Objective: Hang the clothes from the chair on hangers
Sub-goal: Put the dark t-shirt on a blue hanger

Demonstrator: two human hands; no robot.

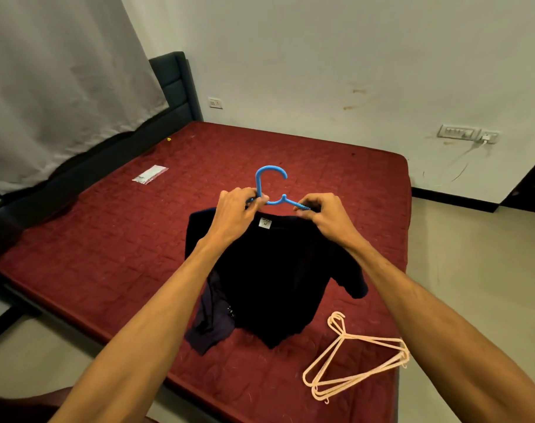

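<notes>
Currently mid-step: black T-shirt (pixel 275 270) is being fitted onto blue hanger (pixel 271 184), centre of frame, above the red mattress (pixel 107 239).

Risks, judged from this view:
- The right side looks the weaker hold. The right hand (pixel 321 212) pinches the end of the hanger's right arm together with shoulder fabric. If that pinch loosens before the arm is seated inside the shoulder, that side of the shirt would likely slide off and drop to the mattress.
- Forcing the collar over a hanger end could stretch the neckline.
- The shirt's lower edge hangs against a second dark garment (pixel 211 328) at lower centre-left (cannot tell whether they are tangled). A lift might drag it along.

Position relative to fingers:
- The left hand (pixel 238 206) grips the hanger's left arm just below the hook, fingers curled round it, with collar fabric bunched under the knuckles.
- Right fingertips are closed on the right arm's end and touch the cloth.
- The hook stands above and between both hands, untouched.
- The white size label (pixel 265 223) sits just below the gap between the hands.
- The shirt body hangs below the wrists, between the forearms.
- Whether the hanger arms are already inside the shoulders is hidden by the hands.

Spare pale hangers (pixel 351 358) lie stacked at lower right on the mattress, well apart from both hands.
</notes>
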